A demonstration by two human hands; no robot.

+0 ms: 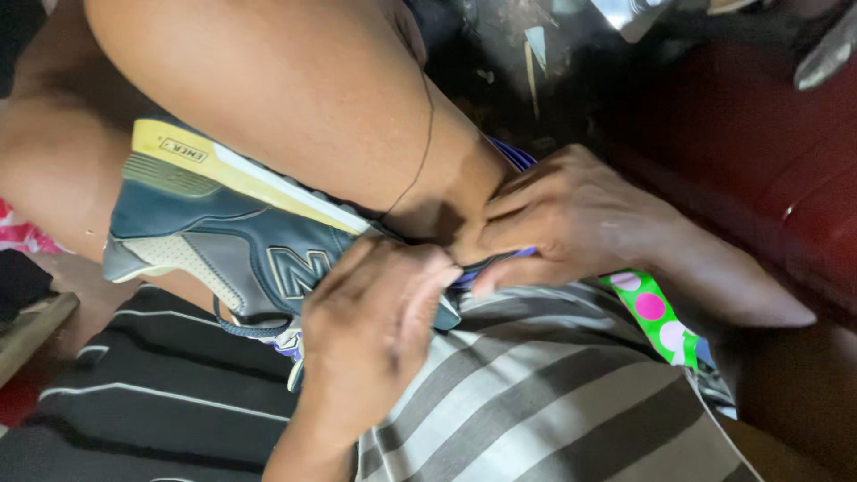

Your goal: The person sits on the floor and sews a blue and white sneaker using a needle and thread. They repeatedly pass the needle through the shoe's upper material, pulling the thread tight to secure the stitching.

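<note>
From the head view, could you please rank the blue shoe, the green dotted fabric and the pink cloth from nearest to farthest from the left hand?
1. Blue shoe: under the left hand, touching.
2. Green dotted fabric: to the right, beyond the right hand.
3. Pink cloth: at the far left edge.

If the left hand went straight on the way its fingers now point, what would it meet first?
Probably the right hand: the left hand points up and right across the blue shoe, and their fingertips already nearly meet. Depth is unclear.

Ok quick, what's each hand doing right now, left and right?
Left hand: fingers curled closed on the side of the blue shoe.
Right hand: fingers bent, pressing on the shoe's front end; whether it grips anything cannot be told.
</note>
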